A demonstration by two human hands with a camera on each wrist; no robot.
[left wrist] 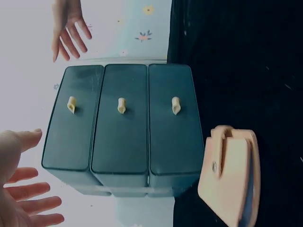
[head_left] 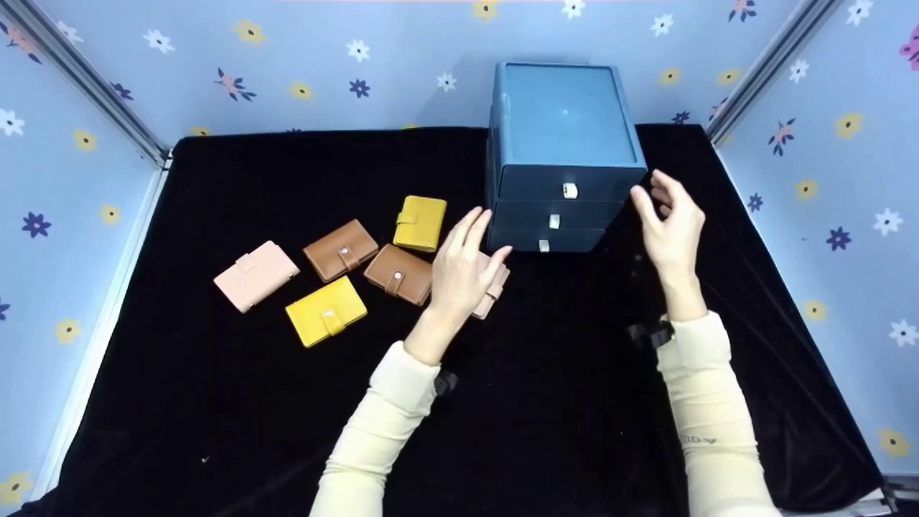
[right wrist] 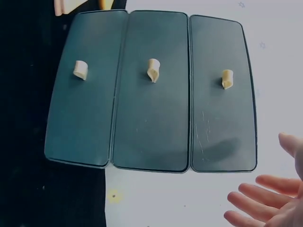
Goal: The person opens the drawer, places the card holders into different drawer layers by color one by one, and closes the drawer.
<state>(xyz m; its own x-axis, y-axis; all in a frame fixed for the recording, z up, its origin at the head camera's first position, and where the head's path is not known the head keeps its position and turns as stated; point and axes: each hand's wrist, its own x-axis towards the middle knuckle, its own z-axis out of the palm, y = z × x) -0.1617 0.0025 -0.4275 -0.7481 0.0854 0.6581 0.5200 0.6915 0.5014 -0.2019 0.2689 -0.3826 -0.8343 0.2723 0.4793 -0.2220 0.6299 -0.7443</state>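
A blue three-drawer box (head_left: pixel 563 115) stands at the back of the black cloth, all its drawers closed. Each drawer front carries a small pale pull tab, such as the top one (head_left: pixel 569 190). My left hand (head_left: pixel 459 276) is off the box's left front corner, fingers extended and thumb apart, holding nothing. Beyond the opposite side, my right hand (head_left: pixel 673 226) has its fingers loosely bent around empty space, its fingertips near the box's upper right edge. Partly hidden under the left hand in the head view is a pink snap wallet (left wrist: pixel 225 175).
Left of the box lie a yellow wallet (head_left: pixel 420 222), two brown wallets (head_left: pixel 341 251), another yellow wallet (head_left: pixel 327 310) and a pink wallet (head_left: pixel 255 276). Flower-patterned blue panels (head_left: pixel 402 64) enclose the back and sides of the black cloth (head_left: pixel 237 402).
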